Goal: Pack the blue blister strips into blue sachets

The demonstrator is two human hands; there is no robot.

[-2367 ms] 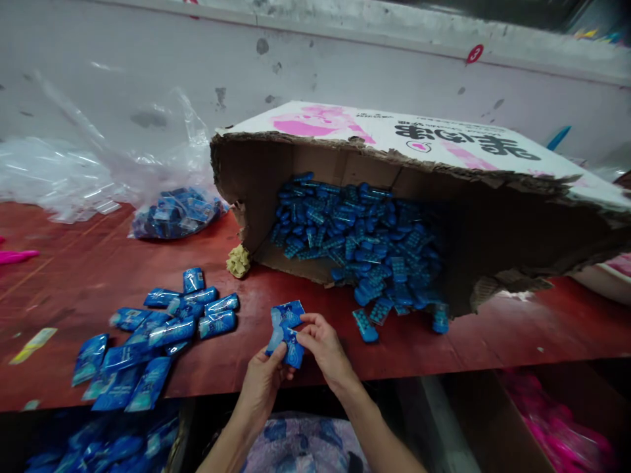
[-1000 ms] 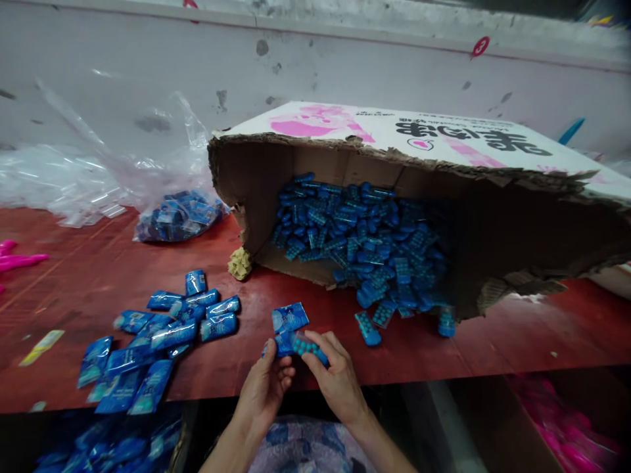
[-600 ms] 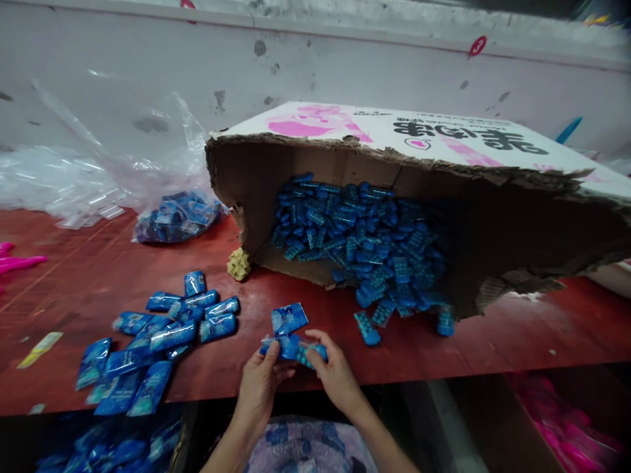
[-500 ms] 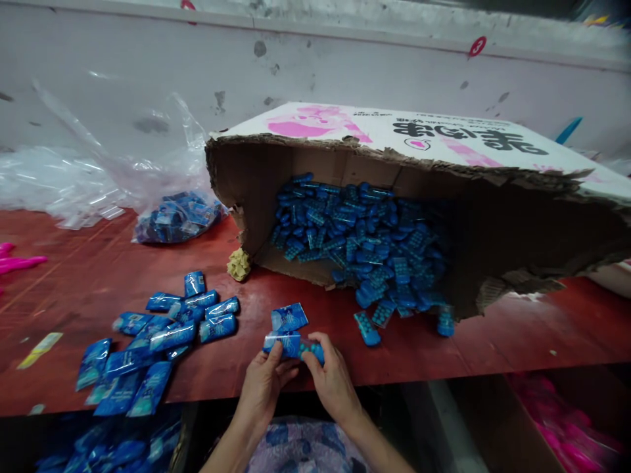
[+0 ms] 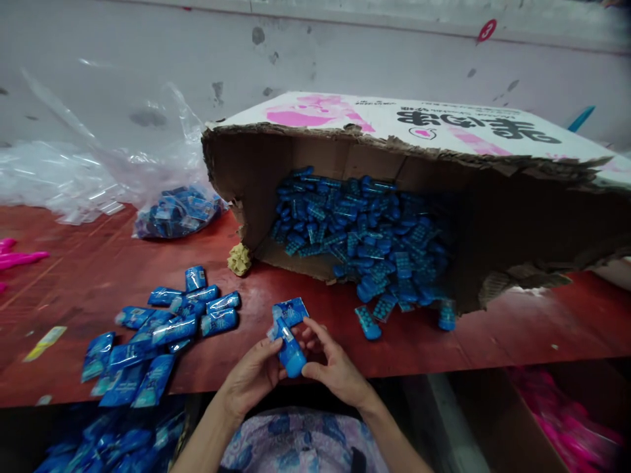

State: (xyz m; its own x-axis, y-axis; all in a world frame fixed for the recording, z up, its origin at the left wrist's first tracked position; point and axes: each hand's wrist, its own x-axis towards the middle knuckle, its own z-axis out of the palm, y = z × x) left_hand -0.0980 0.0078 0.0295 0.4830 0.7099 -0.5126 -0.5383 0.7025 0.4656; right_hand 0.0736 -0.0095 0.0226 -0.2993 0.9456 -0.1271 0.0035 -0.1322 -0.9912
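Observation:
A small blue packet (image 5: pixel 290 355) with a rounded, shiny lower end is tilted between my hands. My left hand (image 5: pixel 259 368) grips it, thumb on its face near the upper left. Around its right side, my right hand (image 5: pixel 340 371) is spread, its thumb tip at the packet's lower end and its index finger raised apart. Just behind the packet, a flat printed blue sleeve (image 5: pixel 290 311) lies on the red table (image 5: pixel 207 374). To the left is a loose pile of filled blue packets (image 5: pixel 172 328).
A torn cardboard box (image 5: pixel 231 171) lies on its side, spilling many blue beaded pieces (image 5: pixel 365 230). A clear bag of blue packets (image 5: pixel 177 210), a crumpled yellowish lump (image 5: pixel 239 259) and pink pieces (image 5: pixel 22 259) are further left. Below the table edge are more blue packets (image 5: pixel 113 440) and pink items (image 5: pixel 562 414).
The beaded blue piece and its sleeve, earlier held level by both hands, are now together and tilted upright. My right hand has loosened and its fingers have spread.

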